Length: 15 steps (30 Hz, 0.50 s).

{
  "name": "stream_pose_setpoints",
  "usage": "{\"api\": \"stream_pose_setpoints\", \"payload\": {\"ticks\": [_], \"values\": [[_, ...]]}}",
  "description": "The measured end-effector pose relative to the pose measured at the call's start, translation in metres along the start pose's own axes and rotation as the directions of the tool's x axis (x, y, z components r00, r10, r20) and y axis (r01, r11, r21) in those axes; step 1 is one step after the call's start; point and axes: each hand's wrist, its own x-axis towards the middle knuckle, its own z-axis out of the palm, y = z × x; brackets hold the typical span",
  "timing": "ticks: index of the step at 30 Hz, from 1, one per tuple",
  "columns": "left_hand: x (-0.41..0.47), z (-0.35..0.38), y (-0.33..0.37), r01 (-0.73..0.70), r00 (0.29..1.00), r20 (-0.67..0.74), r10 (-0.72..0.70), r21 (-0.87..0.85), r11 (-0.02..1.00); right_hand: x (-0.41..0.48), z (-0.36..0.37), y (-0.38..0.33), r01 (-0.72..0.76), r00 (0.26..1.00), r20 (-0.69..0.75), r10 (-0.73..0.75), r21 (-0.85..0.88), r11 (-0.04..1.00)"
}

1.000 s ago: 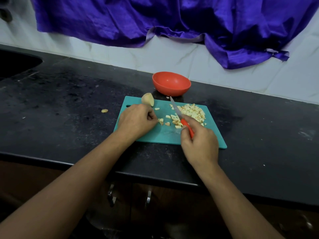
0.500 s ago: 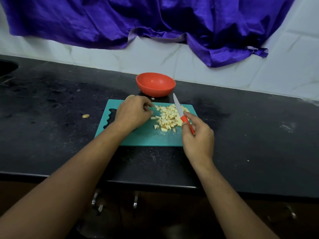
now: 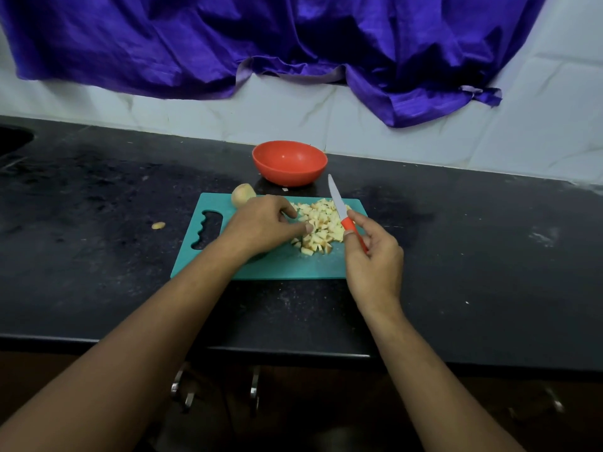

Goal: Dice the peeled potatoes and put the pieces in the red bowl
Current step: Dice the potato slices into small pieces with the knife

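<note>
A teal cutting board (image 3: 261, 265) lies on the black counter. A pile of diced potato (image 3: 321, 225) sits on its far right part. My left hand (image 3: 261, 225) rests against the pile's left side, its loosely bent fingers and thumb touching the pieces. My right hand (image 3: 372, 256) grips the red handle of a small knife (image 3: 341, 208), whose blade points up and away over the pile's right edge. A peeled potato (image 3: 243, 194) lies at the board's far edge, just behind my left hand. The red bowl (image 3: 289, 163) stands behind the board and looks empty.
One stray potato piece (image 3: 158, 225) lies on the counter left of the board, and a tiny scrap (image 3: 285, 189) by the bowl's base. A sink edge (image 3: 13, 140) shows at far left. Purple cloth (image 3: 293, 44) hangs on the tiled wall behind.
My left hand moved right to the diced pieces, which now sit in a tighter heap. The knife lifted off the pieces, blade now raised at the pile's right.
</note>
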Motion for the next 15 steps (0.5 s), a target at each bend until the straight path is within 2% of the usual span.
{"api": "stream_pose_setpoints", "payload": {"ticks": [3, 6, 10, 13, 15], "values": [[-0.005, -0.005, 0.001, 0.051, 0.991, 0.117, -0.058, 0.063, 0.997, 0.002, 0.002, 0.002, -0.004, 1.000, 0.007, 0.004, -0.003, 1.000], [0.000, 0.000, 0.011, 0.044, 0.985, 0.167, -0.046, 0.015, 0.999, 0.002, 0.002, 0.002, 0.000, 1.000, 0.010, 0.000, -0.007, 1.000], [0.009, 0.009, 0.025, 0.010, 0.988, 0.152, 0.004, -0.089, 0.996, 0.002, 0.000, 0.002, 0.000, 1.000, 0.011, 0.000, -0.003, 1.000], [0.010, 0.012, 0.023, 0.022, 0.991, 0.135, 0.015, -0.271, 0.962, 0.002, 0.000, 0.002, 0.012, 1.000, 0.015, -0.012, -0.009, 1.000], [0.008, 0.010, 0.015, 0.001, 0.997, 0.075, 0.028, -0.358, 0.934, 0.002, 0.000, 0.002, 0.015, 1.000, 0.018, -0.014, -0.018, 1.000]]}}
